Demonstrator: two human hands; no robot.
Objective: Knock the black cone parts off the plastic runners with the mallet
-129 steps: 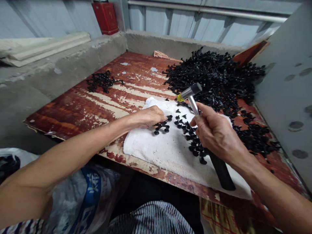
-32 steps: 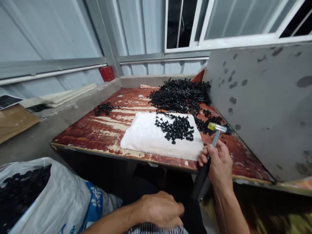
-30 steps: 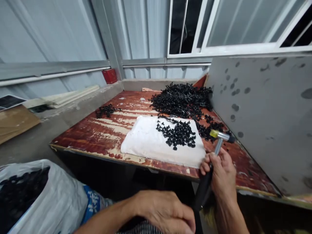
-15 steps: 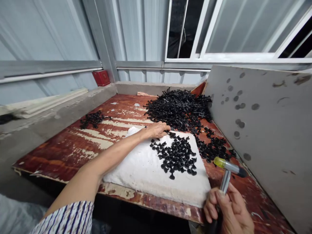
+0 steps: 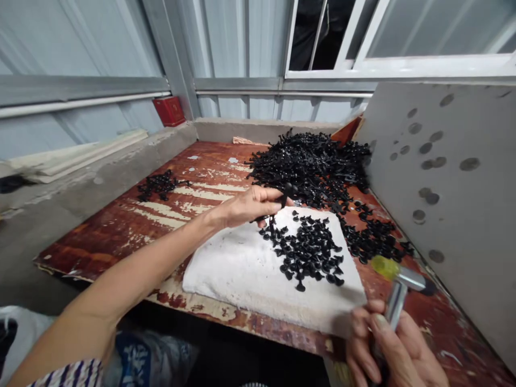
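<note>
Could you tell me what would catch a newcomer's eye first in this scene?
The big heap of black parts at the far right stands out first. Nearer, the left hand pinches one black part at the white cloth's far edge, and the right hand grips a small hammer.

1. A small makeshift workshop: a worn, paint-flaked plywood board (image 5: 133,226) serves as the bench, set against a rough concrete ledge (image 5: 121,161)
2. A heap of black moulded parts (image 5: 310,161) lies at the back, with a smaller lot (image 5: 308,252) spread on a white cloth pad (image 5: 242,269)
3. A metal-shafted mallet (image 5: 405,278) is in hand at the bench's near edge; ribbed metal walls (image 5: 80,43) and a window (image 5: 423,27) close in the space
</note>
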